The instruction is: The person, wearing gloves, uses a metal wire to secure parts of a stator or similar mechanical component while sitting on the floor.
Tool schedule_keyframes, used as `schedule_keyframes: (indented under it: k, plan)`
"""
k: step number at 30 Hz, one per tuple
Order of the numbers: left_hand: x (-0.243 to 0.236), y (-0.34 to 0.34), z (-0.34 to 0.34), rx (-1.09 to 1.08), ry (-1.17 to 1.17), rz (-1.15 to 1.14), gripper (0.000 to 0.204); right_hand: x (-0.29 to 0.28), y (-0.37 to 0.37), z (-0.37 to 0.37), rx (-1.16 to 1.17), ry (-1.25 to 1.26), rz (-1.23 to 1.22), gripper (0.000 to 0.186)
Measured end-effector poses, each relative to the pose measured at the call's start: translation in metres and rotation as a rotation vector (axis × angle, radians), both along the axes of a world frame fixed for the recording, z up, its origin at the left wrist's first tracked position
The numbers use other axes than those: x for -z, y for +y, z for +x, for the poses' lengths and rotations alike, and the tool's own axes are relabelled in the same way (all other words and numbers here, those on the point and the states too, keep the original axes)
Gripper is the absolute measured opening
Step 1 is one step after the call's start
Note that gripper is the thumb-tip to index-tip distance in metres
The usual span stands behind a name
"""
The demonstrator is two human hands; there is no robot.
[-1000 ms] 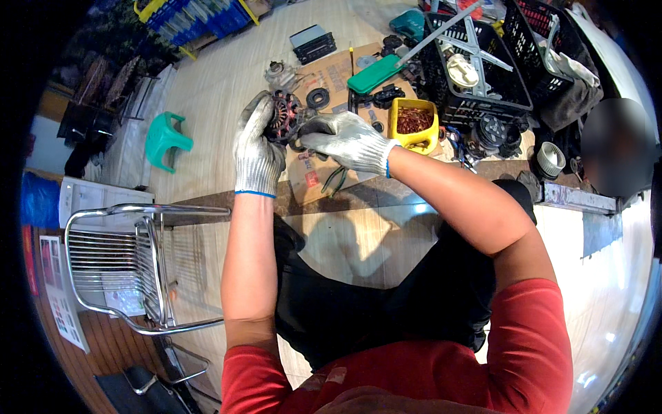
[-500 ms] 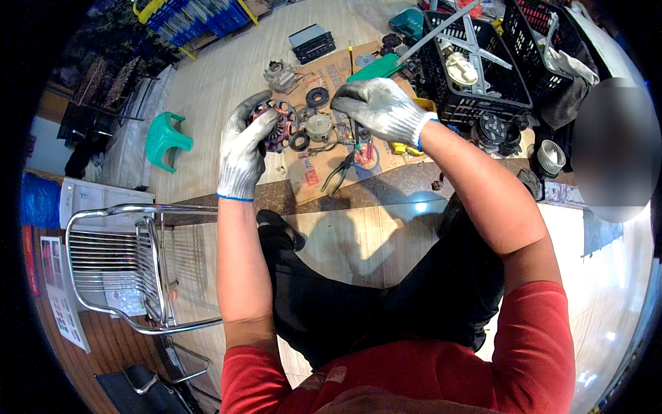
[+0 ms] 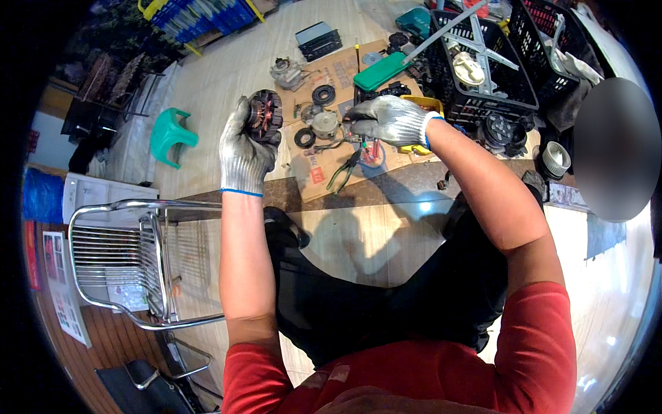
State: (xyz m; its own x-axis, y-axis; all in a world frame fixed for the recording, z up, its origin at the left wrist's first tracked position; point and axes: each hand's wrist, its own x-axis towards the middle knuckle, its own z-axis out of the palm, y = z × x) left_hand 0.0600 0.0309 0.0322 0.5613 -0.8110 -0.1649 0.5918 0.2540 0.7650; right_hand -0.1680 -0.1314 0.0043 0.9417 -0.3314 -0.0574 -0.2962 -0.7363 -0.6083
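My left hand, in a white knit glove with a grey palm, is closed round a dark ring-shaped stator with copper-coloured windings, lifted at the left of the cardboard. My right hand, gloved the same way, hovers over the cardboard's right half with bent fingers; whatever is at its fingertips I cannot make out. Between both hands lie a round silver motor part and two black rings, one behind and one nearer. Pliers with dark green handles rest closer to me.
Cardboard covers the floor ahead. On it are a metal housing, a flat green piece and a yellow tray. Black crates stand at the right, near a blurred person. Leftward are a green stool and metal chair.
My left hand has turned the stator so that its side now faces differently. My right hand has dropped slightly nearer and to the right, and its fingers have shifted.
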Motion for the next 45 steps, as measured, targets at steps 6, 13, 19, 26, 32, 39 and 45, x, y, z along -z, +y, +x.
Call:
schedule_keyframes:
  k: [6, 13, 19, 26, 32, 39, 45]
  plan:
    - [-0.004, -0.006, -0.023, -0.080, 0.006, 0.065, 0.035, -0.006, 0.018, 0.015, 0.022, -0.102, -0.259, 0.078]
    - [0.013, -0.016, -0.039, -0.006, -0.022, 0.025, 0.027, -0.005, 0.042, 0.041, -0.009, -0.132, -0.222, 0.048]
    - [-0.001, -0.012, -0.019, -0.056, 0.015, -0.001, 0.038, 0.011, 0.037, 0.044, -0.057, -0.287, -0.340, 0.032]
    - [-0.038, 0.044, 0.066, -0.300, 0.081, -0.156, 0.039, 0.044, 0.012, 0.004, -0.028, -0.241, -0.508, 0.030]
    - [-0.026, 0.067, 0.087, -0.260, 0.108, -0.105, 0.036, 0.048, 0.007, -0.039, 0.064, -0.092, -0.590, 0.022]
    - [-0.022, 0.064, 0.085, -0.303, 0.080, -0.026, 0.049, 0.062, -0.014, -0.067, 0.074, 0.052, -0.787, 0.020]
    - [-0.022, 0.061, 0.082, -0.265, 0.094, -0.067, 0.045, 0.093, -0.050, -0.095, 0.185, 0.240, -0.687, 0.022]
